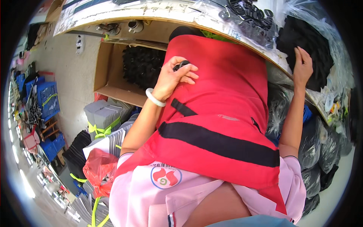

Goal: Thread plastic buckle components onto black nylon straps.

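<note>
My left hand (175, 76), with a pale bangle at its wrist, is raised over the red apron (219, 72). Between its thumb and curled fingers is a small black plastic piece (181, 65) that looks like a buckle; the fingers partly cover it. At the table's right side, my right hand (303, 68) reaches onto a heap of black fabric pieces (308, 41). Its fingers are stretched out against the heap, and nothing shows in them. Further back on the table, several black buckles (251, 15) lie in a clear plastic bag.
The worn white table (159, 10) runs along the far side and down the right. An open cardboard box (126, 96) holding many black parts stands at the left. Nearer are tied grey stacks (102, 115) and a red plastic bag (100, 166). Dark wrapped bundles (317, 147) fill the right.
</note>
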`<state>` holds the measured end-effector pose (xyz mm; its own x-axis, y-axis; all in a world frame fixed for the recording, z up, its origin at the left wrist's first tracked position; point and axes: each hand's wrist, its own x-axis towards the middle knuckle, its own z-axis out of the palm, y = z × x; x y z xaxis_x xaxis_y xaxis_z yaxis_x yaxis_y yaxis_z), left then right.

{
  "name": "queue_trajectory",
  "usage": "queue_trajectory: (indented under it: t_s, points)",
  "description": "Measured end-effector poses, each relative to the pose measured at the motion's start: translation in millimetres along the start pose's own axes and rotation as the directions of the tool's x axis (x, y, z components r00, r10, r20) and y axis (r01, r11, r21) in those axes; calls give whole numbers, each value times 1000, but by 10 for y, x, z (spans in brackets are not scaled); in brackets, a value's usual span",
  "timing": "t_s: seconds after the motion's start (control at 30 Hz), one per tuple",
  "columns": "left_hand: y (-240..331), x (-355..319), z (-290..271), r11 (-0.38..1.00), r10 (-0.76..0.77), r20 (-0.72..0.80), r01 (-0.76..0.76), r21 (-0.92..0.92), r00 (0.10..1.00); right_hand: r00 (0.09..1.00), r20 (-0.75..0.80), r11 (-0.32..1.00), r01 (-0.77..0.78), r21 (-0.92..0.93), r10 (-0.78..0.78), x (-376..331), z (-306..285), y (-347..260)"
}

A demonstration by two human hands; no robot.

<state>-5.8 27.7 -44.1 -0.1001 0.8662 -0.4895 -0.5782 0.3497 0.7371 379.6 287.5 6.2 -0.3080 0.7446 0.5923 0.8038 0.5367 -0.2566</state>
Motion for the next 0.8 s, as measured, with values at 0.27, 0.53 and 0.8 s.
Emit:
queue_trajectory:
  t_s: [0.27,0.53,0.8]
  points:
    - [-73,28,100,990,57,16,-58,126,998,947,266,731,-308,608,178,101,-177,-1436]
    - [-16,64,337,903,-118,299,227,-364,947,630,646,556,-378,740,-431,-542,369,-2249]
    - [-22,51,456,981,156,164,-133,-142,974,467,852,-431,-837,338,-238,-619,542,-2247]
